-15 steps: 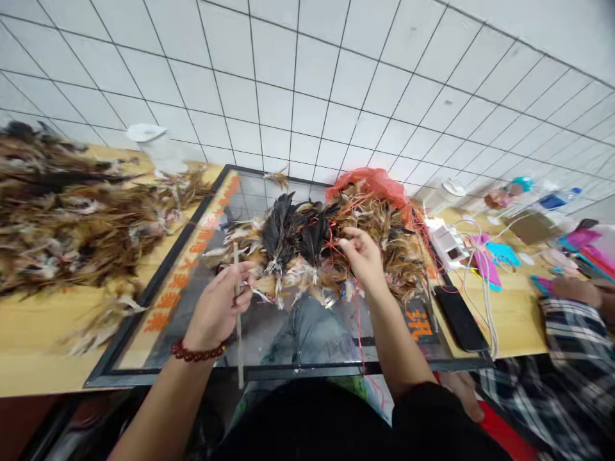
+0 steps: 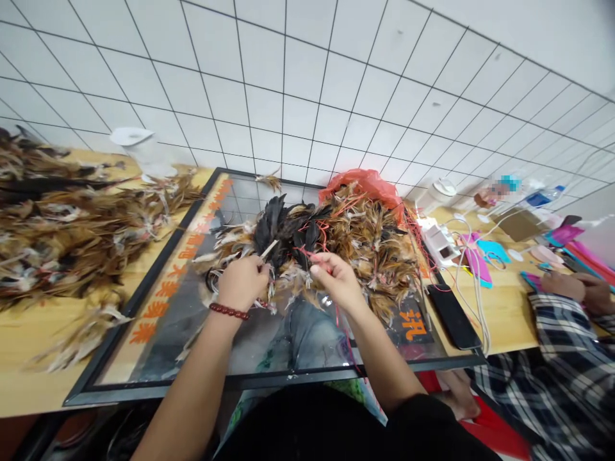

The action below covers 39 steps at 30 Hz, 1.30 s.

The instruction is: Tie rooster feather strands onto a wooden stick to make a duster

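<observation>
My left hand point(image 2: 243, 282), with a dark red bead bracelet on its wrist, is closed round a thin pale stick point(image 2: 268, 250) that points up and right into a heap of black and brown feathers point(image 2: 331, 240). My right hand point(image 2: 336, 276) pinches a red string point(image 2: 312, 255) at the front of the same heap. The two hands are close together over a black-framed glass panel point(image 2: 158, 320) with orange characters along its left edge. The heap lies on the panel's far half.
A long pile of brown feathers point(image 2: 72, 224) covers the wooden table on the left. A white cup point(image 2: 139, 150) stands by the tiled wall. A red plastic bag point(image 2: 365, 182) lies behind the heap. On the right are a black phone point(image 2: 454, 317), white cables and a person's plaid sleeve point(image 2: 562, 339).
My left hand has moved up and right to the heap, tilting the stick towards the feathers. My right hand has pulled back left and down with the red string.
</observation>
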Each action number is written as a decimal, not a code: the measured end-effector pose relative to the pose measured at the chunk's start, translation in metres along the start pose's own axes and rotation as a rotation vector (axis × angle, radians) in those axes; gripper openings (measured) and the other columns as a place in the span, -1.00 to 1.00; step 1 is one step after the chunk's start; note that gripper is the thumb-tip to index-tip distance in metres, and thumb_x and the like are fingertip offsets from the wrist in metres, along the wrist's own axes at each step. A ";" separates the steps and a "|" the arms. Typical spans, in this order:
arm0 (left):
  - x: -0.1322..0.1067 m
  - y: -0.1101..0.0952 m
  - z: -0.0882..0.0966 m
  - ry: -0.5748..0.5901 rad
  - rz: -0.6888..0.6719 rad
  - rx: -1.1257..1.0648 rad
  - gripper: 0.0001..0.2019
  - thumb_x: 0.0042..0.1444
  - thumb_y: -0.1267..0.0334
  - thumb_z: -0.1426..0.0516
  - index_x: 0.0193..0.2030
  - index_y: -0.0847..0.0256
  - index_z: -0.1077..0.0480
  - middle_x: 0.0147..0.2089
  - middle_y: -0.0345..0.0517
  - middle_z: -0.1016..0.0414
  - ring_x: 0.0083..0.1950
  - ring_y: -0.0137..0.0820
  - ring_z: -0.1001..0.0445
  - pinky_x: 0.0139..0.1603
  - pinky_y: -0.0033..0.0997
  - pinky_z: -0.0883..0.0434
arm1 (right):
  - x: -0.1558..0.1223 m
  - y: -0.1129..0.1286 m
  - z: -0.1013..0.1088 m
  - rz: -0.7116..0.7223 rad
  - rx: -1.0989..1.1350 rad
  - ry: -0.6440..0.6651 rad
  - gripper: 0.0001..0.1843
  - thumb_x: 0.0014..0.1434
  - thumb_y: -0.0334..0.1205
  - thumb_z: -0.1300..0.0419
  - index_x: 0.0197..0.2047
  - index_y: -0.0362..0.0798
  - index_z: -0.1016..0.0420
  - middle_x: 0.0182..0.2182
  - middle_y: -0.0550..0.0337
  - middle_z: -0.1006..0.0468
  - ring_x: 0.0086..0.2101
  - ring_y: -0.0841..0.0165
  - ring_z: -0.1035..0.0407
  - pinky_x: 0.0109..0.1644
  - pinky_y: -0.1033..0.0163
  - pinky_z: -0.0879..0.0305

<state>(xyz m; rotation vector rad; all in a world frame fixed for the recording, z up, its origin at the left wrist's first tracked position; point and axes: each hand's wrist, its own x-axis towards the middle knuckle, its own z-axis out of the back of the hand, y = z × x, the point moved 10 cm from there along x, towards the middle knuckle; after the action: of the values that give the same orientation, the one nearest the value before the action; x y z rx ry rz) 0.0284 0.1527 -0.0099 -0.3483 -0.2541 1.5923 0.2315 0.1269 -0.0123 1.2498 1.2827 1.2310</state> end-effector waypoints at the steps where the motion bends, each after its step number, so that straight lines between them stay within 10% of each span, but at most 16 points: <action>1: -0.002 0.003 0.005 -0.031 -0.010 -0.084 -0.66 0.19 0.09 -0.03 -0.37 0.25 -0.53 -0.35 0.14 -0.58 -0.22 -0.07 -0.54 -0.31 -0.29 -0.28 | 0.000 -0.008 -0.008 -0.031 0.005 0.038 -0.63 0.02 -0.01 -0.36 -0.18 -0.07 -0.52 -0.52 0.36 -0.37 -0.53 0.53 -0.14 -0.40 0.37 -0.09; 6: -0.023 0.010 0.014 0.016 -0.007 -0.764 -0.63 0.07 -0.07 -0.17 -0.48 0.24 -0.45 -0.57 -0.16 -0.37 -0.49 -0.38 -0.33 -0.45 -0.43 -0.20 | 0.008 -0.030 -0.043 -0.160 0.144 0.139 -0.53 -0.12 0.00 -0.44 -0.19 -0.08 -0.54 -0.40 0.27 -0.51 -0.43 0.50 -0.30 -0.30 0.36 -0.21; 11: -0.044 -0.012 -0.011 0.352 0.176 -1.367 -0.56 -0.22 -0.03 -0.40 -0.44 0.29 -0.40 -0.58 -0.30 -0.23 -0.65 -0.64 -0.01 -0.64 -0.58 0.07 | 0.015 -0.023 -0.077 -0.320 0.351 0.283 -0.51 -0.17 0.07 -0.47 -0.37 -0.04 -0.36 -0.65 0.51 -0.15 -0.67 0.62 0.14 -0.61 0.41 0.23; 17: -0.049 -0.022 -0.025 0.390 0.257 -1.641 -0.59 -0.02 0.00 -0.33 -0.19 0.27 -0.44 -0.44 -0.25 -0.30 -0.64 -0.67 -0.04 -0.68 -0.66 0.11 | 0.027 -0.002 -0.063 -0.235 0.297 0.186 -0.39 -0.24 0.15 -0.47 -0.54 -0.03 -0.15 -0.72 0.52 -0.10 -0.69 0.63 0.17 -0.62 0.40 0.31; 26: -0.057 -0.025 -0.031 0.343 0.211 -1.542 -0.51 0.04 0.01 -0.31 0.05 0.22 -0.49 -0.05 0.03 -0.46 -0.63 -0.73 -0.06 -0.69 -0.63 0.11 | 0.042 0.000 -0.041 -0.122 0.136 0.060 -0.39 -0.24 0.21 -0.44 -0.60 -0.05 -0.19 -0.73 0.46 -0.18 -0.66 0.60 0.06 -0.58 0.38 0.18; 32: -0.062 -0.032 -0.044 0.408 0.208 -1.484 -0.47 -0.01 -0.17 -0.28 -0.16 0.32 -0.48 -0.43 -0.19 -0.34 -0.65 -0.71 0.06 -0.68 -0.64 0.17 | 0.038 0.005 -0.052 -0.177 0.220 0.121 -0.40 -0.23 0.20 -0.45 -0.58 -0.06 -0.21 -0.71 0.42 -0.27 -0.70 0.63 0.04 -0.63 0.40 0.22; 39: -0.067 -0.049 -0.051 0.589 0.169 -1.587 -0.53 0.02 -0.07 -0.30 -0.06 0.20 -0.38 -0.29 -0.16 -0.42 -0.63 -0.68 -0.07 -0.70 -0.69 0.07 | 0.029 0.007 -0.057 -0.226 0.256 0.161 -0.41 -0.21 0.16 -0.47 -0.52 -0.06 -0.22 -0.71 0.44 -0.29 -0.73 0.66 0.10 -0.67 0.42 0.27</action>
<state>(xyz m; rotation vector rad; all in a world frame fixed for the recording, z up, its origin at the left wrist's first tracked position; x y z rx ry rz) 0.0948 0.0862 -0.0345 -2.0316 -1.0104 1.0492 0.1741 0.1531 -0.0008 1.1607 1.6927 1.0449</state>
